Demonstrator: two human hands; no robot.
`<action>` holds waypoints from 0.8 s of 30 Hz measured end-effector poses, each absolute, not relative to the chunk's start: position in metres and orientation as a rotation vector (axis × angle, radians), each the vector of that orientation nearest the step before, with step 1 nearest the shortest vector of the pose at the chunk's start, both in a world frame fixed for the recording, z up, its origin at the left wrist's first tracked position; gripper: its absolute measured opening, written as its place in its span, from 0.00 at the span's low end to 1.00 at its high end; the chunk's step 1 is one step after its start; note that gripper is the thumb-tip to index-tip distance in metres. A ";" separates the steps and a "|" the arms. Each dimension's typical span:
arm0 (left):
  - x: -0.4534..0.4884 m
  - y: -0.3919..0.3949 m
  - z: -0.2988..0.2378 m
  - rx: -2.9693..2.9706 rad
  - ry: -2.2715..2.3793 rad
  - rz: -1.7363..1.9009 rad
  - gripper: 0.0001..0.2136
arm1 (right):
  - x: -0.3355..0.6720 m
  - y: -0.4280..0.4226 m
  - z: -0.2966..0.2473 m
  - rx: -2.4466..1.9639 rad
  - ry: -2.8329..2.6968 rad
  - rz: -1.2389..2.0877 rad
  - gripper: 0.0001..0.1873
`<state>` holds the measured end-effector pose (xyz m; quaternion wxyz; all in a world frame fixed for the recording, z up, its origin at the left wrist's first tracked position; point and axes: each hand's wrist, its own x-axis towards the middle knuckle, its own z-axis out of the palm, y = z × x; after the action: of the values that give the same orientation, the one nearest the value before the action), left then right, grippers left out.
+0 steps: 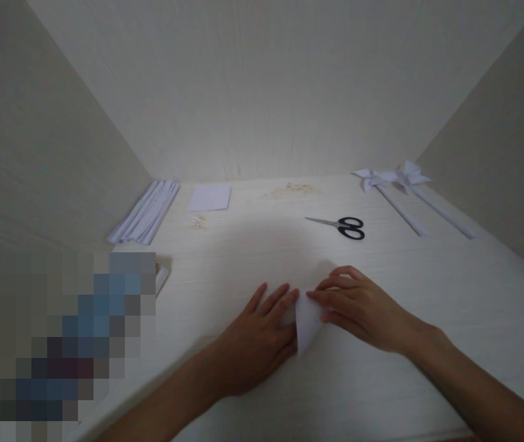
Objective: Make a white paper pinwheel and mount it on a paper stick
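The work in hand is folding a sheet of white paper point(307, 325), and I judge it to be at an early stage. The paper lies on the table point(253, 245) near the front edge, between the two hands and partly under them. It already has at least one fold, because the visible part is a narrow pointed flap with a sharp crease on its left side. It shows no cut, as far as I can see, and the scissors point(342, 226) lie closed and well apart, further back. Two finished pinwheels point(393, 179) rest at the far right, and the folded piece looks far from that shape, so much seems left.

The left hand point(255, 334) lies flat on the left part of the paper, fingers stretched and only a little spread, pressing down. The right hand point(358, 307) has bent fingers; their tips press on the upper right part of the flap, and the thumb touches its side. Neither hand closes around the paper.

The flap points toward the person, slightly to the left. Its long axis runs from far to near, almost straight along the line of view. How far the paper goes under the hands I cannot tell
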<state>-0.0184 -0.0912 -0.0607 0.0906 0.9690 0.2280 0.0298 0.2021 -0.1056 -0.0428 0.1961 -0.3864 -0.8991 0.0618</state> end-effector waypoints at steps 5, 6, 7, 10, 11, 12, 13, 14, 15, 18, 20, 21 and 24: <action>-0.019 -0.090 -0.059 2.860 0.680 0.089 0.16 | 0.199 -0.105 -0.043 -1.153 -2.601 0.252 0.11; -0.019 -0.090 -0.059 2.857 0.673 0.084 0.15 | 0.199 -0.105 -0.044 -1.172 -2.602 0.251 0.11; -0.019 -0.090 -0.058 2.856 0.665 0.078 0.15 | 0.198 -0.105 -0.044 -1.183 -2.595 0.236 0.11; -0.019 -0.089 -0.056 2.861 0.642 0.069 0.14 | 0.199 -0.106 -0.044 -1.212 -2.567 0.177 0.10; -0.020 -0.089 -0.055 2.863 0.634 0.066 0.14 | 0.199 -0.106 -0.043 -1.225 -2.565 0.169 0.10; -0.022 -0.088 -0.054 2.862 0.620 0.061 0.13 | 0.200 -0.106 -0.043 -1.241 -2.567 0.170 0.10; -0.024 -0.086 -0.052 2.857 0.598 0.054 0.13 | 0.200 -0.106 -0.043 -1.254 -2.568 0.174 0.10; -0.027 -0.084 -0.051 2.848 0.573 0.050 0.12 | 0.200 -0.107 -0.043 -1.261 -2.569 0.179 0.10; -0.030 -0.082 -0.049 2.831 0.539 0.041 0.13 | 0.200 -0.107 -0.043 -1.263 -2.568 0.184 0.10; -0.038 -0.071 -0.048 2.768 0.515 0.083 0.17 | 0.200 -0.106 -0.043 -1.254 -2.565 0.204 0.10; -0.040 -0.065 -0.051 2.719 0.582 0.220 0.16 | 0.200 -0.106 -0.043 -1.254 -2.573 0.207 0.09; -0.041 -0.063 -0.054 2.705 0.625 0.290 0.16 | 0.200 -0.106 -0.043 -1.252 -2.578 0.202 0.10; -0.039 -0.059 -0.063 2.711 0.740 0.479 0.16 | 0.201 -0.106 -0.044 -1.247 -2.579 0.184 0.10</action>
<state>-0.0391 -0.0590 -0.0630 0.1449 0.9410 0.2568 0.1662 0.2012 -0.1057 -0.0443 0.1352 -0.4303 -0.8902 0.0634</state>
